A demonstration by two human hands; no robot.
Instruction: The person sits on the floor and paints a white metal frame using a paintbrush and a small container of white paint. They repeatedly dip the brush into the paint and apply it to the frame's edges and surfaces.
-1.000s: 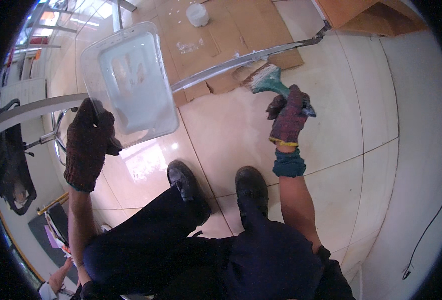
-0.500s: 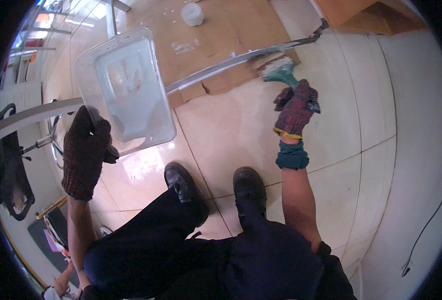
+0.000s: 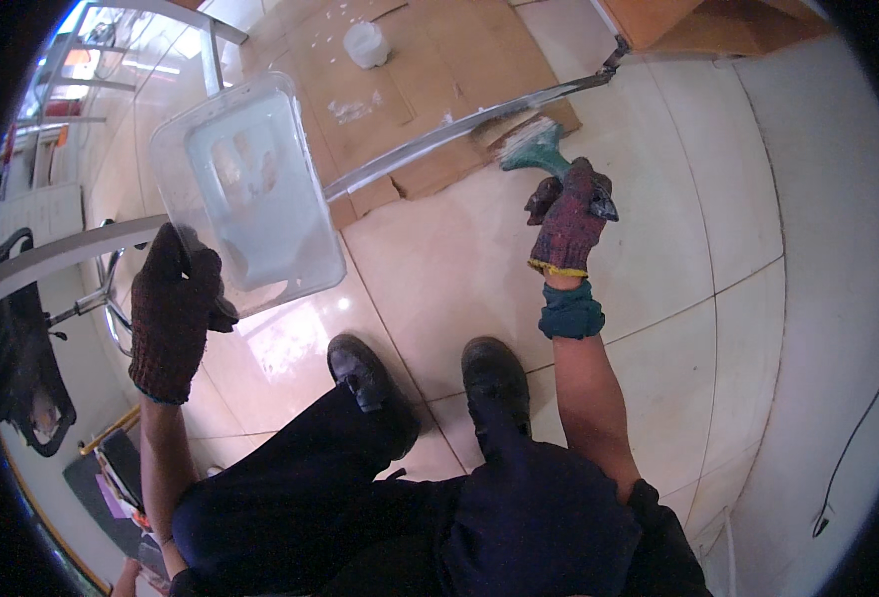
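Note:
My left hand [image 3: 176, 308], in a dark knitted glove, grips the lower left rim of a translucent plastic tub [image 3: 315, 234] with thin whitish paint in it. My right hand [image 3: 571, 214], gloved in a purplish knit with a yellow hem, is closed round the handle of a green paintbrush [image 3: 536, 151]. The brush's whitened bristles point up and left, close to a grey metal bar [image 3: 439, 136] smeared with white. Whether the bristles touch the bar I cannot tell. The tub hides part of the bar on the left.
Paint-spotted cardboard [image 3: 430, 60] lies on the tiled floor under the bar, with a small white plastic container [image 3: 367, 45] on it. An orange-brown board or box [image 3: 718, 30] is at the far right. A thin cable [image 3: 858, 448] hangs along the right wall. My black shoes [image 3: 496, 378] stand below.
My right hand and the brush have shifted a little left along the bar. The whole view has moved slightly, and the tub stays in my left hand.

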